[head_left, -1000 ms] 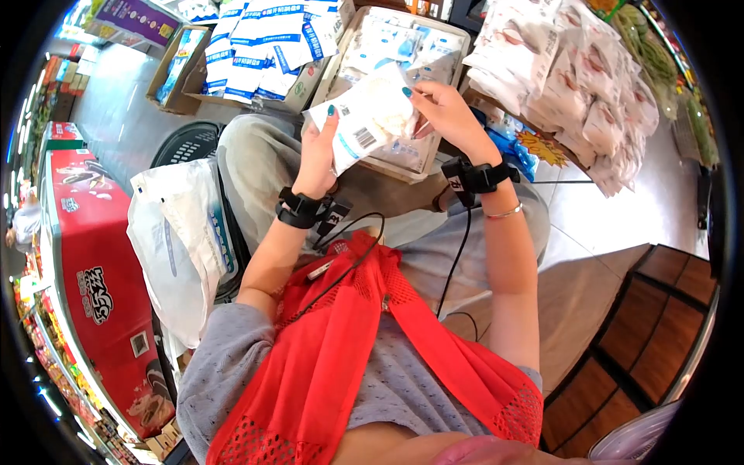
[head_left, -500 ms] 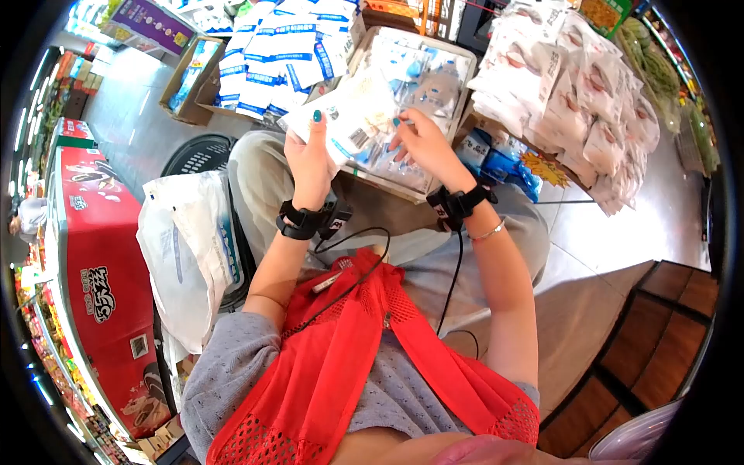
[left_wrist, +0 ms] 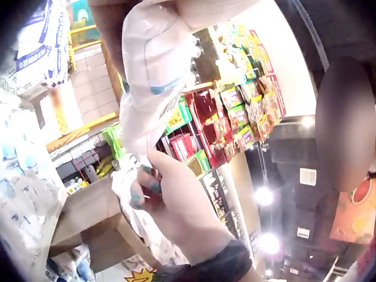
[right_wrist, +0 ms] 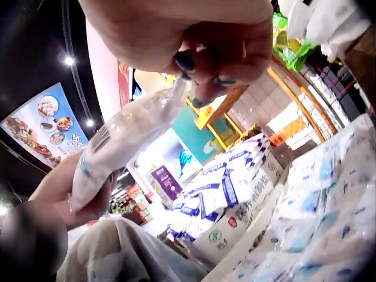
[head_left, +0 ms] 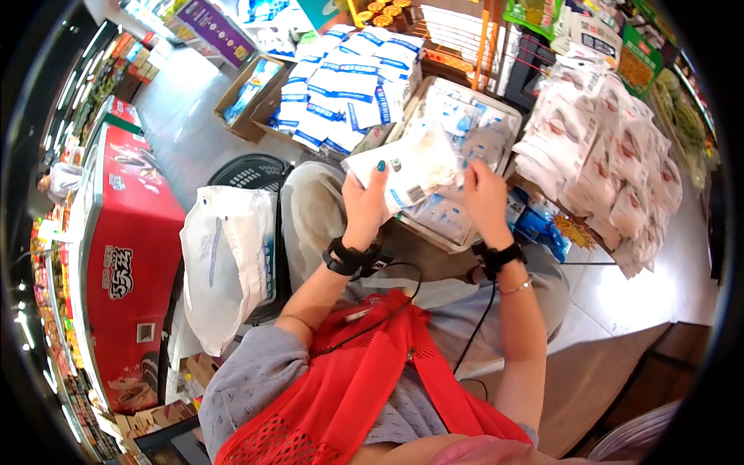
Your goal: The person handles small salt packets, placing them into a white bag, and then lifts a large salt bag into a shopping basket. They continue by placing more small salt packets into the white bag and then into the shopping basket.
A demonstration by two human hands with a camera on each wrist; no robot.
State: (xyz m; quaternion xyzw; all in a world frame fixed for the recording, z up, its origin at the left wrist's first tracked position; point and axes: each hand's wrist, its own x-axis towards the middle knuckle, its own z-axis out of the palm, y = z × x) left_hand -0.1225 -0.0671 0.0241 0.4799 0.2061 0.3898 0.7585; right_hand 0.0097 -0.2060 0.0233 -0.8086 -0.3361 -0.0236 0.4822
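Note:
A white plastic packet (head_left: pixel 407 174) with a barcode and pale contents is held up in front of me, over the near part of a shallow white crate (head_left: pixel 428 235). My left hand (head_left: pixel 363 212) grips the packet's left end, its thumb lying on top. At the opposite end, my right hand (head_left: pixel 487 203) pinches the packet's edge between thumb and fingers. The left wrist view shows the right hand (left_wrist: pixel 182 202) at the packet's gathered, narrow corner. Similar clear-and-white packets (head_left: pixel 488 143) fill the crate below.
White-and-blue packets (head_left: pixel 341 89) are heaped in a box left of the crate. Red-printed white bags (head_left: pixel 612 147) are piled on the right, with blue packets (head_left: pixel 542 229) beneath. A white plastic bag (head_left: pixel 229 260) stands by my left knee, beside a red freezer (head_left: pixel 128 271).
The head view has swung, so the scene sits lower and further right. Half a second ago the right fingers were loosely beside the packet's edge; now they pinch it. The left hand has kept its grip.

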